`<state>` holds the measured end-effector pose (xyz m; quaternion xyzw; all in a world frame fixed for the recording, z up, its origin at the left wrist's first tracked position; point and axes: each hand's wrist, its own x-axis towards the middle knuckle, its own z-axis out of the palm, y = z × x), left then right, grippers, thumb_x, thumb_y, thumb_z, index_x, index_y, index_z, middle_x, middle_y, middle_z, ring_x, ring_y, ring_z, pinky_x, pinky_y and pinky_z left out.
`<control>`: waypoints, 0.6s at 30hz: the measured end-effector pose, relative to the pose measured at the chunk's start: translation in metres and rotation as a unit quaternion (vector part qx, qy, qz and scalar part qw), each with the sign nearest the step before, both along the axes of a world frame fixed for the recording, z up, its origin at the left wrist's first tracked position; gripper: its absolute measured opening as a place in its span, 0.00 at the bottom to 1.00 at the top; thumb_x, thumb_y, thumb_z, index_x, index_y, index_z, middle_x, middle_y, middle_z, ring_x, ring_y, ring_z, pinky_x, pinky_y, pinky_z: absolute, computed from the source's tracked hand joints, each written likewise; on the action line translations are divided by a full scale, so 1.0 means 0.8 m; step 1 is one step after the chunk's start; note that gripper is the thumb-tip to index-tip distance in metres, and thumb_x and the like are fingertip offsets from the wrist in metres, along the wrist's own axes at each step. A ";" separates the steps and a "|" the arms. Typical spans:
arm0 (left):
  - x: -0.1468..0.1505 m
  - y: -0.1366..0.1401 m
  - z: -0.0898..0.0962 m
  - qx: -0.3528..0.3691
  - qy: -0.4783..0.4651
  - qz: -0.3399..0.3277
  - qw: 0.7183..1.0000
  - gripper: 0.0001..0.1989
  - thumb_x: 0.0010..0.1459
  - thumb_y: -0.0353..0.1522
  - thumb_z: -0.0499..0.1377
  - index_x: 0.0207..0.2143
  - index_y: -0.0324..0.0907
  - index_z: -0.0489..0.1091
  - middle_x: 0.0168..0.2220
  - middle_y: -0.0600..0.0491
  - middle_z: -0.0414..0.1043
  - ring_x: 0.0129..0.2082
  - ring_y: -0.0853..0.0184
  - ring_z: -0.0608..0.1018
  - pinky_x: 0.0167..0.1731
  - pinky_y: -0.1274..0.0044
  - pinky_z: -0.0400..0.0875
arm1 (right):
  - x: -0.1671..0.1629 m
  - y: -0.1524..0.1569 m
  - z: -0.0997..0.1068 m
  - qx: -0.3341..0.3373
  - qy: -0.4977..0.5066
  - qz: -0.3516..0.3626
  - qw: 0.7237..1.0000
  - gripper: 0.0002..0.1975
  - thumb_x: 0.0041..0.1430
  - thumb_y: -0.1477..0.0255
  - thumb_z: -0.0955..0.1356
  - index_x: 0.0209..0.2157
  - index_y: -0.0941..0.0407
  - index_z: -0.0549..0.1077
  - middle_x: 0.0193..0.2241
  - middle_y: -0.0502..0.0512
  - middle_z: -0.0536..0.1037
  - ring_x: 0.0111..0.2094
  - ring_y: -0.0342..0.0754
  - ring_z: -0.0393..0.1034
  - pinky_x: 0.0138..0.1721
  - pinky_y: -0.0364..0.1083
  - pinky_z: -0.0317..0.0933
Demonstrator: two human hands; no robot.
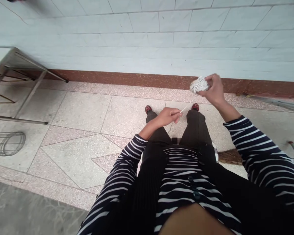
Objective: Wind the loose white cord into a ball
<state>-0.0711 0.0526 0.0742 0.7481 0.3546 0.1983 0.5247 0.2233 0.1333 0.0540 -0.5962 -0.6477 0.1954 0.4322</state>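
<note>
In my right hand (214, 89), raised toward the wall, is a bundle of white string (199, 85), gripped at its right side by the thumb and fingers. A thin white strand (186, 107) runs down and left from the bundle. My left hand (170, 116) is closed in a pinch on the lower end of that strand, in front of my legs. The strand looks stretched between the two hands. The fingers of the left hand partly hide its end.
A metal-legged table (30, 93) stands at the left, with a wire frame (12, 143) on the floor below it. Broom bristles (230, 156) show behind my right arm. Metal tubes (276, 101) lie along the wall at the right. The tiled wall (147, 39) rises ahead.
</note>
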 end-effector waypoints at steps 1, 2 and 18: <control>-0.005 0.009 0.009 0.023 -0.001 0.014 1.000 0.22 0.73 0.39 0.57 0.24 0.41 0.71 0.25 0.56 0.74 0.28 0.71 0.72 0.37 0.77 0.64 | -0.007 -0.014 -0.011 -0.032 0.002 -0.004 0.999 0.30 0.36 0.74 0.80 0.42 0.51 0.68 0.46 0.57 0.71 0.51 0.63 0.72 0.55 0.67 0.70; -0.009 0.020 0.017 0.050 0.000 0.028 0.998 0.22 0.73 0.39 0.56 0.24 0.41 0.70 0.25 0.56 0.73 0.28 0.71 0.72 0.37 0.76 0.63 | -0.016 -0.030 -0.019 -0.072 0.013 0.013 0.997 0.30 0.33 0.74 0.80 0.40 0.51 0.69 0.44 0.55 0.71 0.50 0.62 0.72 0.54 0.66 0.71; 0.045 0.021 -0.071 -0.020 -0.032 0.015 0.999 0.19 0.71 0.40 0.55 0.29 0.40 0.75 0.31 0.52 0.79 0.34 0.68 0.76 0.43 0.76 0.68 | -0.018 -0.061 0.027 -0.160 0.348 0.046 0.923 0.29 0.39 0.66 0.81 0.43 0.49 0.70 0.44 0.55 0.78 0.42 0.58 0.78 0.35 0.57 0.79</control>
